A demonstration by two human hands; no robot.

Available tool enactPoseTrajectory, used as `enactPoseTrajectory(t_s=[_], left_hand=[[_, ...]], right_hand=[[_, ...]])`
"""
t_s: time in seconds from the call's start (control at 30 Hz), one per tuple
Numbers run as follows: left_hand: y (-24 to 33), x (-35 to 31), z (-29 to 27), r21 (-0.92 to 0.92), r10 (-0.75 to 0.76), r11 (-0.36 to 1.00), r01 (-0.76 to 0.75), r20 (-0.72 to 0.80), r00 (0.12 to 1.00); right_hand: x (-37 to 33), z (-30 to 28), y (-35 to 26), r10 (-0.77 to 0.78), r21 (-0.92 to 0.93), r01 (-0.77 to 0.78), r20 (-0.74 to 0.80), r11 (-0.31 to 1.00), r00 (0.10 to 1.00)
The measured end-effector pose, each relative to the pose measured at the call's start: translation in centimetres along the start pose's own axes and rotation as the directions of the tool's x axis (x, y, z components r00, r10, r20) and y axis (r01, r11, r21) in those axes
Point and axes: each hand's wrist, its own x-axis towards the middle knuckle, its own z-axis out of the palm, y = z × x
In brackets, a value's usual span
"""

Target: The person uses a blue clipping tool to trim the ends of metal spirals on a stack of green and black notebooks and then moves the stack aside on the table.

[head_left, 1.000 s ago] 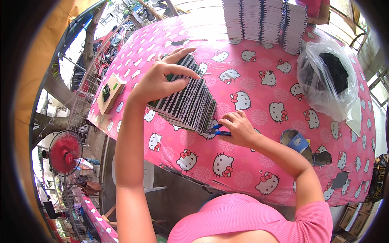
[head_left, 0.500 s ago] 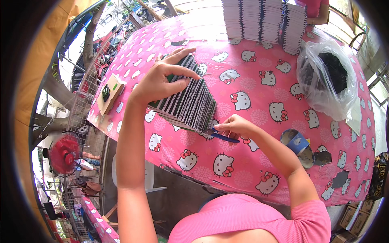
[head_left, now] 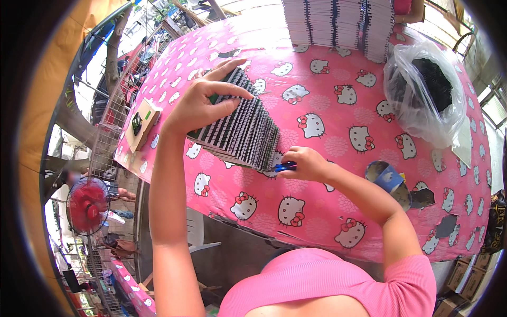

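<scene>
A stack of spiral-bound notebooks point(head_left: 240, 129) with black coils and green covers stands on the pink tablecloth, its bound edges facing right. My left hand point(head_left: 203, 103) lies over its upper left part, fingers spread and touching the stack. Close to the stack's lower right corner, my right hand point(head_left: 306, 162) is closed around blue-handled pliers point(head_left: 285, 166). The tips of the pliers point at the coil ends; whether they touch is too small to tell.
Tall stacks of bound books point(head_left: 338, 26) stand at the far edge, near another person's arm point(head_left: 413, 13). A clear plastic bag point(head_left: 404, 100) holds black coils at right. Nearer lies a blue tape roll point(head_left: 388, 179). A small cardboard box point(head_left: 142, 124) sits far left.
My right hand has closed more tightly around the pliers, whose handles now show less and have swung in under the fingers. My left hand stays on the stack; the view has shifted slightly.
</scene>
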Motion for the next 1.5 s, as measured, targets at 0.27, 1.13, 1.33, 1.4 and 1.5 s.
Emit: enactPoseTrajectory(t_s=[0.27, 1.13, 1.33, 1.4, 1.5], left_hand=[[-0.4, 0.1, 0.1, 0.005, -0.010, 1.000, 0.010, -0.011, 1.000], [0.0, 0.1, 0.0, 0.023, 0.018, 1.000, -0.019, 0.009, 1.000], [-0.4, 0.0, -0.1, 0.025, 0.021, 0.999, -0.021, 0.000, 1.000], [-0.4, 0.2, 0.1, 0.013, 0.034, 0.999, -0.034, 0.004, 0.999], [-0.3, 0.3, -0.1, 0.018, 0.050, 0.999, -0.050, 0.007, 0.999]], right_hand=[[-0.8, 0.3, 0.2, -0.266, -0.301, 0.189, -0.240, 0.935, 0.934], [0.2, -0.8, -0.5, 0.209, 0.167, -0.217, 0.067, 0.962, 0.976], [-0.8, 0.0, -0.2, -0.259, -0.335, 0.173, -0.233, 0.926, 0.937], [-0.1, 0.5, 0.0, -0.294, -0.350, 0.199, -0.241, 0.915, 0.925], [0.8, -0.8, -0.1, 0.104, 0.092, -0.110, 0.068, 0.990, 0.992]])
